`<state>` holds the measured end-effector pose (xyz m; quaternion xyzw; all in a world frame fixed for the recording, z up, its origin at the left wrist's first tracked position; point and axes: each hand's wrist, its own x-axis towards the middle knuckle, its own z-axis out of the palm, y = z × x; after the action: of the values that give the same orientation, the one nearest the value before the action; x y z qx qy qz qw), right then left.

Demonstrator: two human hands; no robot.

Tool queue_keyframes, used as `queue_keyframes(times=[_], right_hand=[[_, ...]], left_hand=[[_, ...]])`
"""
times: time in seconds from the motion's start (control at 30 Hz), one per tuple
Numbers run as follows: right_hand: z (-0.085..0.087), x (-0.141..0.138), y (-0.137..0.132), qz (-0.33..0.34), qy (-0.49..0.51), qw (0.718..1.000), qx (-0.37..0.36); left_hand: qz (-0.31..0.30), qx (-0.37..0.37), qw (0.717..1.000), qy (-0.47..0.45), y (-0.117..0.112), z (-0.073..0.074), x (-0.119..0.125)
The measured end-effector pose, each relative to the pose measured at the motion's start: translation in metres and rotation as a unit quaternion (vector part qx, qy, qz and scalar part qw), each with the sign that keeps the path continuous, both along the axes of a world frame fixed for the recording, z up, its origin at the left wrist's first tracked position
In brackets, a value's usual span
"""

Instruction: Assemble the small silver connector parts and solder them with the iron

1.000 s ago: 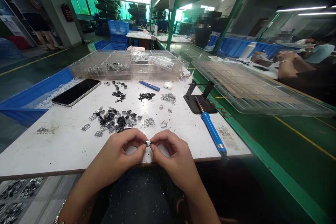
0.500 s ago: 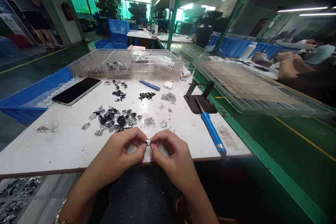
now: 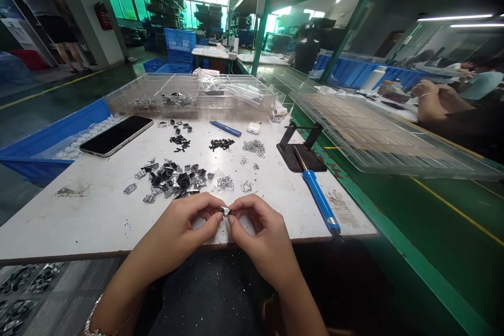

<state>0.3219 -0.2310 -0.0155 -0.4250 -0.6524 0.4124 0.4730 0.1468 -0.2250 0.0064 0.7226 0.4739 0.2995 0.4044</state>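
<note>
Between the fingertips of both hands is a small silver-and-black metal part (image 3: 226, 211), above the front edge of the white table (image 3: 98, 220). My left hand (image 3: 192, 220) pinches it from the left, thumb and forefinger closed. From the right, my right hand (image 3: 255, 228) pinches it the same way. The fingers hide part of its outline. Just beyond the hands lies a pile of black and silver parts (image 3: 177, 178). Beside that pile are small heaps of thin silver pieces (image 3: 225, 183), with more silver pieces (image 3: 254, 148) and black pieces (image 3: 221, 144) behind.
A blue soldering iron (image 3: 321, 202) leans on a black stand (image 3: 301, 157) at right. A phone (image 3: 117, 136) lies at left near a blue bin (image 3: 35, 160). At the back are a clear divided box (image 3: 189, 107), a blue pen-like tool (image 3: 225, 128) and a white earbud case (image 3: 253, 128).
The held part has shifted slightly right and up and is turned, showing more of its silver face. Both hands keep their pinch on it. The camera view has shifted slightly.
</note>
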Motion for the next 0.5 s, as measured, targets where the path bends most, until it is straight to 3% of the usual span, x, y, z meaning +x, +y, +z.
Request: queue_keyframes(times=[0.5], right_hand=[[0.0035, -0.0012, -0.0007, -0.003, -0.011, 1.000, -0.009]], left_hand=[[0.000, -0.020, 1.000, -0.004, -0.0035, 0.0024, 0.0006]])
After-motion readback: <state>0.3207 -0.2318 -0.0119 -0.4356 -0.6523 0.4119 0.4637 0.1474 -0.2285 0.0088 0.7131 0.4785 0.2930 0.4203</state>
